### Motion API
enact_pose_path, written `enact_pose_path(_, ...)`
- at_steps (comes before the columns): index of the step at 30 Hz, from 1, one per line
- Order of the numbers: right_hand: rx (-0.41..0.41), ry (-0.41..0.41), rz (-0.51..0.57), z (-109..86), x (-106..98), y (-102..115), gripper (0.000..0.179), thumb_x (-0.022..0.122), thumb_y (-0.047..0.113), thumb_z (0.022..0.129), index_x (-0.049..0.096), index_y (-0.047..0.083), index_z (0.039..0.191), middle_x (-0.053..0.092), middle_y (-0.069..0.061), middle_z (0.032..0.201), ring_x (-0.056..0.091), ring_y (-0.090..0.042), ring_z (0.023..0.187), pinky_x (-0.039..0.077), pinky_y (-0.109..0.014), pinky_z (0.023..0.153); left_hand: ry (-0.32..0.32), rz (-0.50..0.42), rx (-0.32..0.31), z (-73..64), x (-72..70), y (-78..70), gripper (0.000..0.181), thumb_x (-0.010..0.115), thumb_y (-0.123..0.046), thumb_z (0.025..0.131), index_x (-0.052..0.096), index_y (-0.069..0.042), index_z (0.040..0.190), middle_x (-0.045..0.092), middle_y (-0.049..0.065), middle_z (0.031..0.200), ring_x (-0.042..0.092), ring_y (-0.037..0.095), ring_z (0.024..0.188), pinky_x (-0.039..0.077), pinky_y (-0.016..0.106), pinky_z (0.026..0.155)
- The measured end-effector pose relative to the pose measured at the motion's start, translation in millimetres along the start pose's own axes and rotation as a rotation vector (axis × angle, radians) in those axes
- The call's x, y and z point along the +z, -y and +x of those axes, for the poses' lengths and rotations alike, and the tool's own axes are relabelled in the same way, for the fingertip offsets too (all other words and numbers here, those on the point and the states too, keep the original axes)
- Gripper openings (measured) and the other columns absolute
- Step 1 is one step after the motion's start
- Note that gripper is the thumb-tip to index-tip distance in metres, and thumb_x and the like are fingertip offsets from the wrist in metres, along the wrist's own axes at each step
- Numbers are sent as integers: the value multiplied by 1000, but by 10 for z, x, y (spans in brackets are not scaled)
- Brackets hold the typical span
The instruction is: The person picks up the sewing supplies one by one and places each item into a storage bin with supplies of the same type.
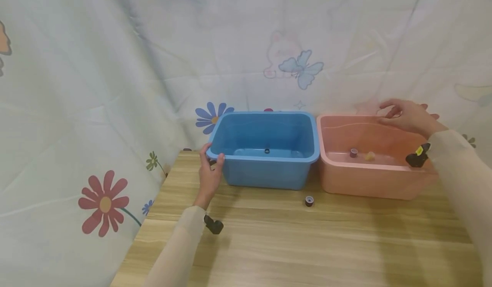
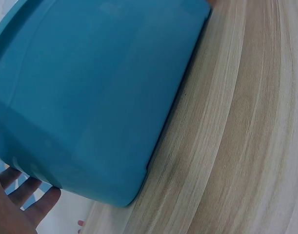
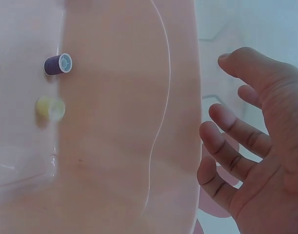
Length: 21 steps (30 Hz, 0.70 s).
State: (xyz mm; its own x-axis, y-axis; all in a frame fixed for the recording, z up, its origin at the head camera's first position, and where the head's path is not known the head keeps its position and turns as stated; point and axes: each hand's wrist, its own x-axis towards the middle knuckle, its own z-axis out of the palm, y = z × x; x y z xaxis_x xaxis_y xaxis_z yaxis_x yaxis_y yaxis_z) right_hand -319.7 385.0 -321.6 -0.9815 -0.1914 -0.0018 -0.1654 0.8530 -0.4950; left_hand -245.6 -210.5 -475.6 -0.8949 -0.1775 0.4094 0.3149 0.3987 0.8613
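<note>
My left hand (image 1: 209, 176) holds the front left corner of a blue plastic bin (image 1: 265, 171), thumb at the front and fingers along the side. In the left wrist view its fingers (image 2: 44, 204) touch the bin's outer wall. My right hand (image 1: 409, 117) hovers by the far rim of a pink bin (image 1: 365, 182), fingers loosely bent and nothing in them. Inside the pink bin lie a purple thread spool (image 3: 57, 64) and a blurred yellow spool (image 3: 51, 108). A small dark ring-shaped piece (image 1: 267, 150) is on the blue bin's floor.
A dark spool (image 1: 309, 200) stands on the wooden table (image 1: 269, 244) in front of the gap between the bins. Behind the bins hangs a pale curtain (image 1: 238, 43) printed with flowers and a butterfly. The bins stand side by side.
</note>
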Motion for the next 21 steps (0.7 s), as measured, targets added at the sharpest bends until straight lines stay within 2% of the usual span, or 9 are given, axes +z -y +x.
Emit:
enact_pose_path(2,0,3,-6,-6,-4,3,73,71,52,94,45,8,146,58,-33,126,18,-76,128,-6,-95,75,0,3,-4,0,-1,0,58,56,-50,103,29,-36,152,49,17,150,58,40,122,52,57,94)
enact_pose_path(9,10,9,-36,-9,-5,-16,76,70,56,93,44,7,146,57,-33,126,33,-63,122,1,-94,76,-3,0,-7,-9,-4,1,58,57,-50,103,29,-37,152,51,18,148,59,40,121,53,56,92)
enact_pose_path(15,7,20,-31,-15,-13,15,75,70,52,94,43,8,148,55,-35,129,32,-64,124,-2,-95,79,-8,-2,-2,-9,0,1,58,58,-49,103,30,-35,152,52,18,147,60,40,119,53,55,91)
enact_pose_path(18,-23,21,-24,-24,-11,72,72,72,48,95,44,7,147,57,-35,129,40,-60,124,9,-90,89,-8,-5,4,-6,-1,1,59,58,-48,103,30,-33,152,52,19,148,60,41,118,53,55,90)
enact_pose_path(21,-52,16,-39,-34,-18,169,72,72,47,95,43,7,148,58,-34,129,51,-53,119,24,-80,94,-13,-3,0,0,-11,5,58,58,-48,103,30,-34,152,53,19,147,61,40,118,54,55,90)
